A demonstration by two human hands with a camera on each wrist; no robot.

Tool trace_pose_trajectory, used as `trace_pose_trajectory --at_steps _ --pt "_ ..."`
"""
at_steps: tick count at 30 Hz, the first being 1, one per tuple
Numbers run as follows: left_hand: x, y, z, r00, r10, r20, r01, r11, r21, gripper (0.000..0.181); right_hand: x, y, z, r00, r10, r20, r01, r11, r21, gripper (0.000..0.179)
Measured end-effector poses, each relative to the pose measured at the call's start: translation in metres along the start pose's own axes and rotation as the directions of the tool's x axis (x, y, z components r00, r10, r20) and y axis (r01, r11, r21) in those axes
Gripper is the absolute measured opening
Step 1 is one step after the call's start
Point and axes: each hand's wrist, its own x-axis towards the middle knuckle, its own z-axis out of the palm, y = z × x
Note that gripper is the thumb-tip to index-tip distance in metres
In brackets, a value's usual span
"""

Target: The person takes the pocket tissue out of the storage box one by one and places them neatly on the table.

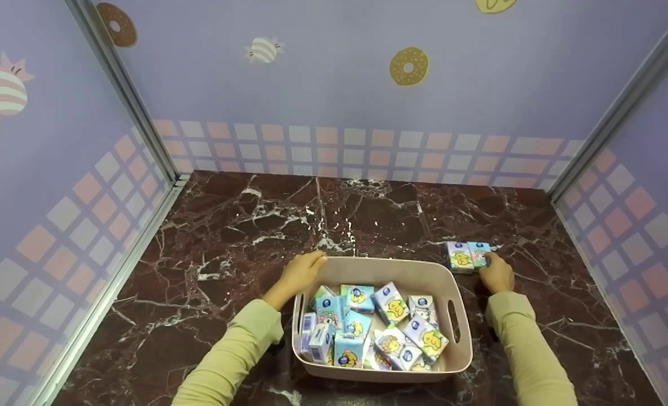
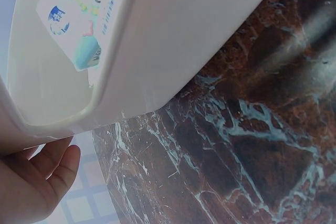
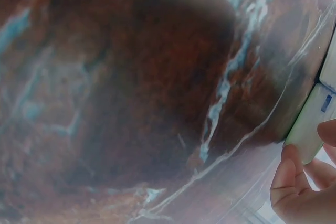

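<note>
A beige plastic basket (image 1: 379, 269) with a slot handle at each end holds several small tissue packs in blue, white and purple cartoon wrappers. At its far left corner my left hand (image 1: 301, 273) grips the rim; in the left wrist view the fingers (image 2: 64, 169) show below the edge, the thumb hidden. Right of the basket, my right hand (image 1: 497, 273) pinches a blue tissue pack (image 1: 478, 248) at its near right side. That pack lies against a purple tissue pack (image 1: 459, 257) with a yellow figure. The right wrist view shows the thumb and fingertips on the pack's edge.
The basket and packs stand on a dark red marble-patterned surface (image 1: 243, 225) with white veins. Purple walls with printed sweets and a checked band close off the back (image 1: 334, 84), left and right.
</note>
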Motion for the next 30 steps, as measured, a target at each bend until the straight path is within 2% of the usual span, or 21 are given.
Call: trace_pose_trajectory --at_steps 6,9,13,19,30 --pt "-0.0003 0.0 -0.0005 1.0 0.011 -0.004 -0.011 1.0 0.001 0.024 0.0003 -0.0007 -0.0017 0.999 0.038 0.027 -0.037 0.999 -0.014 0.049" --pt "-0.0003 0.0002 -0.0005 1.0 0.009 -0.002 -0.009 1.0 0.001 0.024 -0.0005 -0.0003 -0.0011 1.0 0.024 0.015 -0.024 0.999 -0.026 0.048" --pt "-0.0002 -0.0003 0.0001 1.0 0.004 0.0 -0.004 1.0 0.008 0.023 -0.0006 0.0009 0.002 0.998 -0.055 -0.03 0.055 0.998 -0.011 0.045" --pt "0.0009 -0.0016 0.0014 1.0 0.003 -0.003 -0.003 1.0 0.003 0.022 0.0014 0.0023 0.0067 0.98 -0.191 -0.059 0.19 0.982 -0.013 0.037" --pt "0.0011 -0.0022 0.0027 1.0 0.005 -0.005 -0.004 1.0 0.017 0.022 -0.0001 0.0016 0.0026 0.988 -0.155 -0.008 0.154 0.988 -0.029 0.038"
